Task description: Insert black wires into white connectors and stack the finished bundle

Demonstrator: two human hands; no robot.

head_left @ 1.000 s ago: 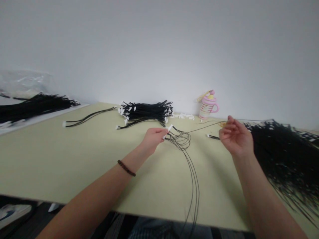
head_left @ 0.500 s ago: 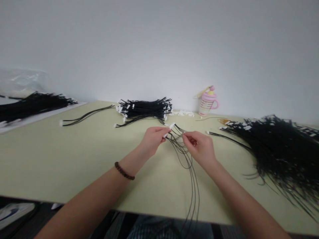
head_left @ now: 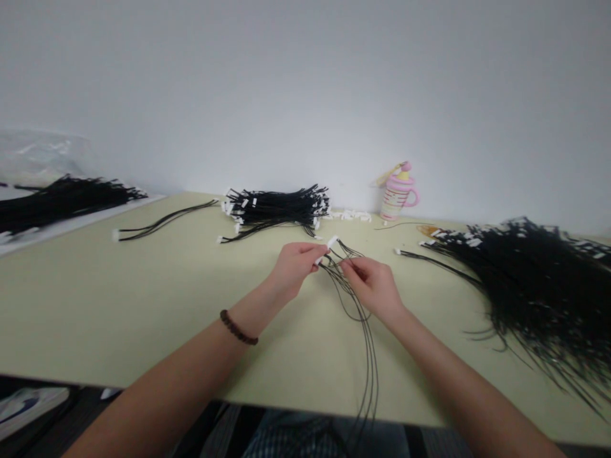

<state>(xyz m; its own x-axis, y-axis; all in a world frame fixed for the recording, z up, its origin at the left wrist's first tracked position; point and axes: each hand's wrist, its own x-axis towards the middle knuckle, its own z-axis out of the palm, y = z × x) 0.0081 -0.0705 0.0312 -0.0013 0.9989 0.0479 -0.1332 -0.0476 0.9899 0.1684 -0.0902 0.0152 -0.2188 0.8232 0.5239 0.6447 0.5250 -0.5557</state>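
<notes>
Between the thumb and fingers of my left hand (head_left: 298, 267) is a white connector (head_left: 333, 242), with a second small white piece just below it. Thin black wires (head_left: 366, 346) run from the connectors, loop to the right and hang over the table's front edge. My right hand (head_left: 375, 283) is closed in a pinch among these wires, close to the connector. The pinched wire is mostly covered by the fingertips.
A stack of black cables with white ends (head_left: 281, 207) lies at the back, beside loose white connectors (head_left: 351, 215) and a pink cup (head_left: 398, 194). A large black wire pile (head_left: 539, 286) spreads at right. Another cable bundle (head_left: 67, 200) lies far left, near a single cable (head_left: 162, 221).
My right hand has moved slightly left, closer to the connector, with its fingers still pinched. My left hand stays in nearly the same place, holding the connector.
</notes>
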